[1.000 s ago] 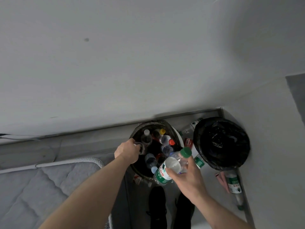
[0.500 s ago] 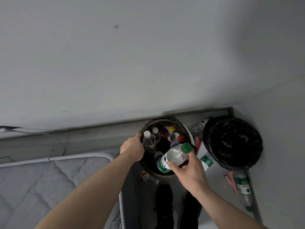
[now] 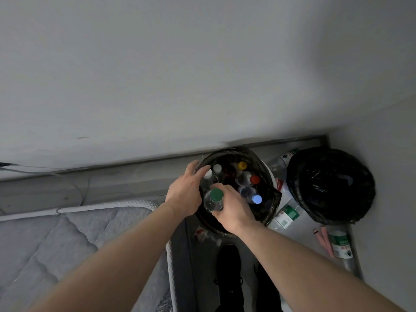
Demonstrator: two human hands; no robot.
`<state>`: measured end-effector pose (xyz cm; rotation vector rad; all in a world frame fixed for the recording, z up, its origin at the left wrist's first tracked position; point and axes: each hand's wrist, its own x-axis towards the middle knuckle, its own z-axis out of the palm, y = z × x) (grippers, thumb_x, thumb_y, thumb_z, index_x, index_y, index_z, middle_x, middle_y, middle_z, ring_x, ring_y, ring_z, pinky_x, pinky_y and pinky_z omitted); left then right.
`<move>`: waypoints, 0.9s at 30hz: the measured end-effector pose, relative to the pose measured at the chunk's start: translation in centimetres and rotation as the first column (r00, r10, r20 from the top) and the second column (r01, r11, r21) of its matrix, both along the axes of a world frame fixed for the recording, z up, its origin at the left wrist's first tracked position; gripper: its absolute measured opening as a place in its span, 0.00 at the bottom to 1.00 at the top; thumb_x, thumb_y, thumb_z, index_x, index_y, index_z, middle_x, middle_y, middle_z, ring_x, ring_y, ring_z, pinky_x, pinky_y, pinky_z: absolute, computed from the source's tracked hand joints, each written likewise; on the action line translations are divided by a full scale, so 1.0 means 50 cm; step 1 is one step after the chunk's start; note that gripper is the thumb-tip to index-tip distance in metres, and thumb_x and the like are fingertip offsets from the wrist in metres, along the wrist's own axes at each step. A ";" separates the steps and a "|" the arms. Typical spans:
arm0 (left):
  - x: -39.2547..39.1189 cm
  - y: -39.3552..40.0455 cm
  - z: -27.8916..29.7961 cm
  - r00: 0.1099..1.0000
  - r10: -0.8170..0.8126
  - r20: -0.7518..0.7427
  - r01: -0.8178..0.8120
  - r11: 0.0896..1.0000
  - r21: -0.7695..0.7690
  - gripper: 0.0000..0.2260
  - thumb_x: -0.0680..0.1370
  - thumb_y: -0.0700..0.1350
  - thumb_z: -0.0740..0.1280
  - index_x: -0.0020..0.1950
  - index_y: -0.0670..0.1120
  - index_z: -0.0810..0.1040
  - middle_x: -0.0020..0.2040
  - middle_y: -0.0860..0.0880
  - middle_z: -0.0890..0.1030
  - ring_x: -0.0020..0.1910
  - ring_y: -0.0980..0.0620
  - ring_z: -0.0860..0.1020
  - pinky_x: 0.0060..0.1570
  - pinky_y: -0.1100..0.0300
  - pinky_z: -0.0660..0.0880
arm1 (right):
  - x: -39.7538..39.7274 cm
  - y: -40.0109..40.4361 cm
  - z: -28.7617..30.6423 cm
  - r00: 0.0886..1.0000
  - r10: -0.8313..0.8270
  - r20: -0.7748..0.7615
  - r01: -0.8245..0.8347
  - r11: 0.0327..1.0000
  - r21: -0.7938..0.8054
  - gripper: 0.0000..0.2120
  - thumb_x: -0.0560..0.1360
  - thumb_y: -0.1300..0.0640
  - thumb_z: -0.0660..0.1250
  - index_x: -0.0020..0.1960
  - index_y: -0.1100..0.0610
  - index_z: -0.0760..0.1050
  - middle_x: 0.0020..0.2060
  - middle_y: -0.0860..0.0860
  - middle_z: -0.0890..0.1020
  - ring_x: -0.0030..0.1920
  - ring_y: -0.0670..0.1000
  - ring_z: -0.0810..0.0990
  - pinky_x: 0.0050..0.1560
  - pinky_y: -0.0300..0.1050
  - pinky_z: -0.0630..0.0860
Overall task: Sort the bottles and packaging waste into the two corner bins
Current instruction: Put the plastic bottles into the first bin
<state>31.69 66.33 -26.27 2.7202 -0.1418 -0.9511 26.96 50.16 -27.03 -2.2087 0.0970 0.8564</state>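
Observation:
Two black-lined bins stand in the room corner. The left bin [image 3: 271, 194] holds several upright bottles with white, yellow, red and blue caps. My right hand [image 3: 234, 210] grips a clear bottle with a green cap [image 3: 213, 199], upright over the near left part of that bin. My left hand [image 3: 186, 194] rests at the bin's left rim, fingers spread and touching a white-capped bottle [image 3: 208, 175]. The right bin [image 3: 331, 185] shows only its black liner.
Loose bottles with green labels lie on the floor between the bins [image 3: 286, 218], behind them [image 3: 283, 158] and by the right wall [image 3: 341, 244], beside a pink wrapper [image 3: 325, 242]. A grey quilted mattress [image 3: 67, 239] fills the lower left. My dark shoes [image 3: 229, 278] stand below the bin.
My right hand has turned the green-capped bottle upright and moved it left, over the left bin. My left hand has let go of the small bottle and spread its fingers at the rim.

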 end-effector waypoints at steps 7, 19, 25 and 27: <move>0.011 0.013 -0.042 0.994 -0.105 -0.036 0.105 0.994 -0.007 0.31 0.74 0.38 0.66 0.75 0.58 0.64 0.71 0.55 0.70 0.59 0.43 0.78 0.52 0.46 0.78 | 0.016 0.030 -0.045 0.994 0.103 0.042 -0.100 0.993 -0.068 0.28 0.73 0.56 0.74 0.68 0.42 0.68 0.60 0.45 0.74 0.59 0.54 0.79 0.59 0.49 0.77; 0.039 0.026 -0.015 0.985 -0.137 -0.106 0.135 0.990 -0.026 0.31 0.71 0.35 0.63 0.73 0.56 0.66 0.66 0.50 0.75 0.61 0.43 0.77 0.54 0.50 0.75 | 0.029 0.056 -0.090 0.998 0.049 0.042 -0.044 0.992 -0.118 0.22 0.74 0.58 0.73 0.64 0.44 0.72 0.56 0.48 0.78 0.56 0.56 0.81 0.57 0.53 0.79; 0.026 0.026 0.018 0.986 -0.122 -0.114 0.111 0.989 -0.095 0.23 0.70 0.40 0.66 0.61 0.59 0.74 0.58 0.56 0.75 0.55 0.47 0.78 0.52 0.50 0.77 | 0.019 0.065 -0.106 0.998 0.035 0.058 -0.028 0.993 -0.115 0.22 0.74 0.57 0.73 0.63 0.42 0.72 0.56 0.48 0.76 0.55 0.56 0.81 0.55 0.52 0.79; 0.020 0.021 0.024 0.989 -0.118 -0.094 0.110 0.990 -0.085 0.17 0.73 0.43 0.68 0.60 0.57 0.77 0.58 0.55 0.77 0.54 0.47 0.78 0.52 0.52 0.76 | 0.007 0.057 -0.102 1.000 -0.006 0.023 0.008 0.996 -0.094 0.26 0.72 0.57 0.75 0.66 0.43 0.70 0.60 0.47 0.75 0.59 0.56 0.80 0.60 0.53 0.78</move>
